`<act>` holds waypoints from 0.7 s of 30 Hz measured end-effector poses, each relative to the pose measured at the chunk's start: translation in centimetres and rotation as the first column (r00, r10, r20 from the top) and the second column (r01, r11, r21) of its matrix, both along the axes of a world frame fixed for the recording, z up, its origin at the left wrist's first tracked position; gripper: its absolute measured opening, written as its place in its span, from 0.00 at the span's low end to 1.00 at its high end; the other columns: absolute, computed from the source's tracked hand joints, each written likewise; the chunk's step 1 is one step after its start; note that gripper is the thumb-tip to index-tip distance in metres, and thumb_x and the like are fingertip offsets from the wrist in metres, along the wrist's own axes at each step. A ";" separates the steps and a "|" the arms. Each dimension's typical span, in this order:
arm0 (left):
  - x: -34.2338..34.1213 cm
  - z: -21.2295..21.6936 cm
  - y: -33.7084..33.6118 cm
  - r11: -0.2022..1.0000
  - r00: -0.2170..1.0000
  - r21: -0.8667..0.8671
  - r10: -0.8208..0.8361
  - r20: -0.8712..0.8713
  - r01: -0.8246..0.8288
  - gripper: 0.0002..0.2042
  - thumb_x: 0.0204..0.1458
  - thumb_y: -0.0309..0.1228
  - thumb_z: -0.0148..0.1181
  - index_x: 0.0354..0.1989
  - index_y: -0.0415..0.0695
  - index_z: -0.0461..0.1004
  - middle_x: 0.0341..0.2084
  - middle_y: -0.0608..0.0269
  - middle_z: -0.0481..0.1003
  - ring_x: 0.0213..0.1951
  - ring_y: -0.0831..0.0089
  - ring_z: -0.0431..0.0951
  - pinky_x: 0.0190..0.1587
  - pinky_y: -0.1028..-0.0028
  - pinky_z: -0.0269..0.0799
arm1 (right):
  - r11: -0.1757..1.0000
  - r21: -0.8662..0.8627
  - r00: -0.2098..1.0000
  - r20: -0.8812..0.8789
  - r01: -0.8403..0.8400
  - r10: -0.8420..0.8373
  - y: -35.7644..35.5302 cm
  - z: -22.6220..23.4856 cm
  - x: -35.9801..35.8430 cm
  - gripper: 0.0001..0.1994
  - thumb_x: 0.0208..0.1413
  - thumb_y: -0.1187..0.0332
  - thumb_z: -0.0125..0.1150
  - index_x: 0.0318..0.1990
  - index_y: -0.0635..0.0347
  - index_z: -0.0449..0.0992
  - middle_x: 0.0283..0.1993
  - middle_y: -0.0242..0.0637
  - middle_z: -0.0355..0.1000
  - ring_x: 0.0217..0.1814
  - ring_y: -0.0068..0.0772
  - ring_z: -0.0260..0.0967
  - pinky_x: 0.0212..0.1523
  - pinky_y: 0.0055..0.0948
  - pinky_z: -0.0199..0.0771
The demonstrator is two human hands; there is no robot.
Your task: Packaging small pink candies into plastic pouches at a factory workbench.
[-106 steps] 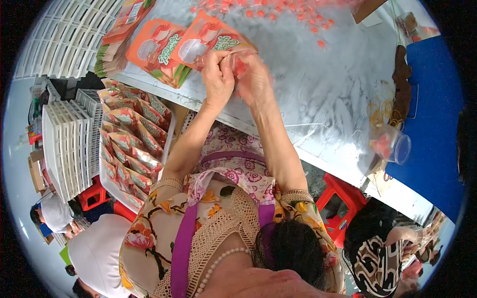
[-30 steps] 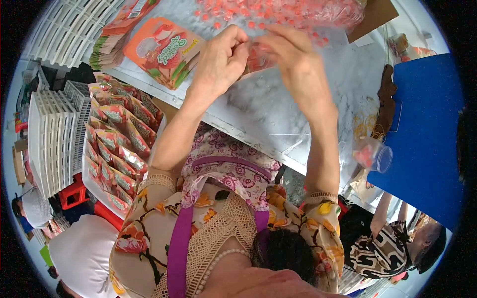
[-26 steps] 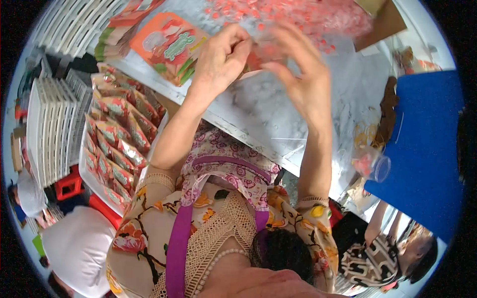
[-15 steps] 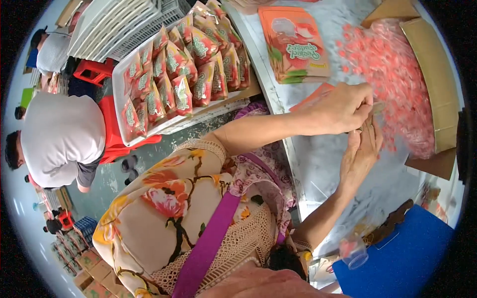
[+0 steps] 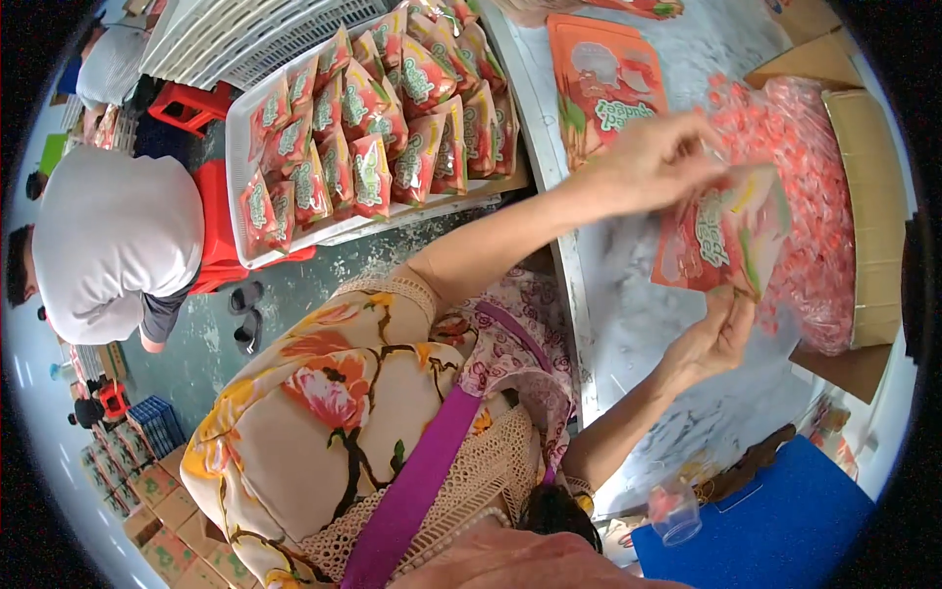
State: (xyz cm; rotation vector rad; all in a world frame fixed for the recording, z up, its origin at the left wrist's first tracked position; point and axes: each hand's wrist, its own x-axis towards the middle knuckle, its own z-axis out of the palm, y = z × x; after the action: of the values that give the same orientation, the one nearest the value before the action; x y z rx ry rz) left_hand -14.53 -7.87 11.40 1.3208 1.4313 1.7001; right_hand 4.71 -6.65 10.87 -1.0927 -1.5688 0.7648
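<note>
Now the person is holding a red-orange stand-up pouch [image 5: 724,236] up off the table, where half a second ago both hands were working low beside the candy heap; the camera has also been turning, since a second back the tray lay at the left and the pouch stack was straight ahead. Judging by this, the pouch is being lifted clear for filling or checking. The left hand [image 5: 655,162] is pinching the pouch's upper edge, fingers pressed together on it, while the right hand [image 5: 714,339] is gripping its lower corner from beneath. Just behind the pouch, a clear bag of pink wrapped candies [image 5: 810,206] is sitting in an open cardboard box [image 5: 873,196]. A flat stack of orange pouches [image 5: 606,83] is lying on the table [image 5: 648,334] above the left hand. Further left, a white tray [image 5: 240,162] is holding rows of filled red-and-green pouches [image 5: 383,128]. A blue board [image 5: 775,530] is lying at the lower right.
</note>
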 end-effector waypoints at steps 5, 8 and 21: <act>-2.0 -5.4 3.3 0.970 0.928 0.053 -0.241 0.284 0.236 0.17 0.55 0.34 0.61 0.52 0.43 0.72 0.39 0.64 0.76 0.38 0.75 0.76 0.46 0.75 0.72 | 0.998 0.044 0.995 -0.086 -0.043 0.047 0.6 -1.4 -0.2 0.06 0.56 0.77 0.59 0.39 0.71 0.78 0.37 0.32 0.75 0.38 0.20 0.68 0.43 0.22 0.69; -0.7 -4.2 2.7 0.966 0.853 -0.044 -0.202 0.480 0.254 0.10 0.57 0.30 0.58 0.46 0.41 0.76 0.33 0.69 0.76 0.37 0.79 0.74 0.44 0.77 0.72 | 0.999 0.038 0.988 -0.151 0.031 -0.025 1.5 -1.4 0.3 0.06 0.55 0.78 0.61 0.39 0.70 0.78 0.39 0.35 0.76 0.40 0.21 0.70 0.43 0.22 0.71; 2.6 -2.5 1.7 0.987 0.801 0.144 -0.146 0.580 0.076 0.06 0.51 0.25 0.62 0.36 0.36 0.77 0.27 0.70 0.76 0.31 0.83 0.75 0.32 0.79 0.71 | 0.997 -0.061 0.978 -0.207 -0.048 0.034 2.5 -1.1 3.7 0.03 0.56 0.74 0.61 0.34 0.65 0.76 0.34 0.33 0.74 0.35 0.19 0.69 0.34 0.22 0.74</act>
State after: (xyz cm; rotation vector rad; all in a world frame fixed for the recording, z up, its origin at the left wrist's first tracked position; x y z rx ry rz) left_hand -11.98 -6.21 8.94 0.7879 0.8828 1.9059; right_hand 8.41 -4.20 9.74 -0.9964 -1.4025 0.9329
